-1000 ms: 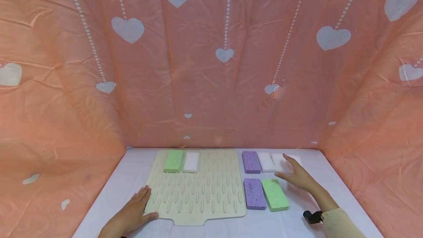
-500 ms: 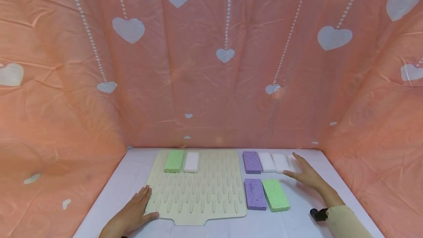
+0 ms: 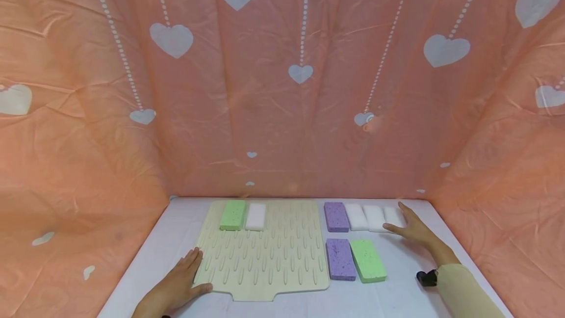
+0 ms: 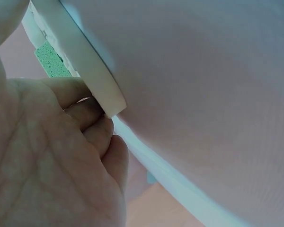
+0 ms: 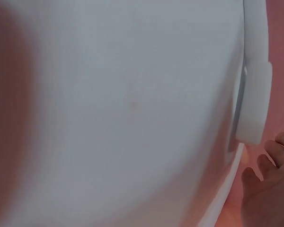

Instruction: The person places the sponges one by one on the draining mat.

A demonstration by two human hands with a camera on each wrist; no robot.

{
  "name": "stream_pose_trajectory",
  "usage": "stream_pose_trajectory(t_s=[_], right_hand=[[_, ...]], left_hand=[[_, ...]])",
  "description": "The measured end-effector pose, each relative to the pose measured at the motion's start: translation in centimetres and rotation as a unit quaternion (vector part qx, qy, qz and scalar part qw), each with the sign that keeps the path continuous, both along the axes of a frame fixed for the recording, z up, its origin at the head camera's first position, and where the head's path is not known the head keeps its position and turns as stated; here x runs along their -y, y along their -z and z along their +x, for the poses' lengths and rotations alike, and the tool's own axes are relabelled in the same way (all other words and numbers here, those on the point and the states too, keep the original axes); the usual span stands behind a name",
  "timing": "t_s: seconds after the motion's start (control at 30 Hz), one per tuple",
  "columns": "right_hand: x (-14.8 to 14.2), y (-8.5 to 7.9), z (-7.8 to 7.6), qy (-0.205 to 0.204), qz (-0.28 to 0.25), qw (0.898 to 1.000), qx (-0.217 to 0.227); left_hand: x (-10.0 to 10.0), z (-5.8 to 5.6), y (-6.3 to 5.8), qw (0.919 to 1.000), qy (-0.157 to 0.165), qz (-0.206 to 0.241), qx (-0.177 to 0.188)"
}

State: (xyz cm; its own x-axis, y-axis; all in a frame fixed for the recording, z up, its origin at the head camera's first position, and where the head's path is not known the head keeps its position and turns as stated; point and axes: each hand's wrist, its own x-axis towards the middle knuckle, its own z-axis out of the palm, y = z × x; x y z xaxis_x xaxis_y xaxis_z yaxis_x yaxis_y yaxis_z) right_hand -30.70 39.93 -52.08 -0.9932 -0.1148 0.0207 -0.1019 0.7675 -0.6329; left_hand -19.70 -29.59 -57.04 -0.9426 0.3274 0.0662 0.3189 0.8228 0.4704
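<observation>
Wrinkled, heart-printed fabric (image 3: 273,112) backs the counter (image 3: 375,301). Fingers relaxed, the left hand (image 3: 178,278) touches a ridged mat (image 3: 273,259); the right hand (image 3: 412,232) spreads its fingers at a rectangular white block (image 3: 394,216).

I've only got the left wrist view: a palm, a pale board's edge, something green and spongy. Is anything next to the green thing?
Observer: Yes, a white rectangular foam block lies right of the green rectangular sponge on the beige ribbed board.
Visitor: Where's the other hand?
Observer: The right hand is beside the rightmost white foam block, off the board.
Visitor: Any colours besides green and white?
Observer: Two purple rectangular sponges lie right of the board.
</observation>
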Motion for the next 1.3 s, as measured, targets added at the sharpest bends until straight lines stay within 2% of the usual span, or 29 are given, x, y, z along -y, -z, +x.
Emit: stream_pose_trajectory(t_s=[0.3,0.47,0.63,0.93,1.3], right_hand=[[-0.6,0.3,-0.7,0.014,-0.016,0.999,0.043],[-0.7,0.4,-0.8,0.014,-0.007,0.998,0.060],[-0.7,0.4,-0.7,0.005,-0.008,0.998,0.058],[-1.4,0.7,-0.1,-0.020,-0.003,0.998,0.053],[-2.0,0.0,0.4,-0.050,-0.001,0.997,0.053]], left_hand=[[-0.2,0.1,-0.5,0.9999,-0.009,-0.003,0.009],[-0.7,0.4,-1.6,0.9999,0.005,-0.001,0.016],[-1.0,0.6,-2.4,0.9996,0.011,-0.010,0.025],[-1.4,0.6,-3.1,0.9979,-0.011,-0.029,0.056],[-1.6,0.5,-3.4,0.9960,-0.029,-0.052,0.068]])
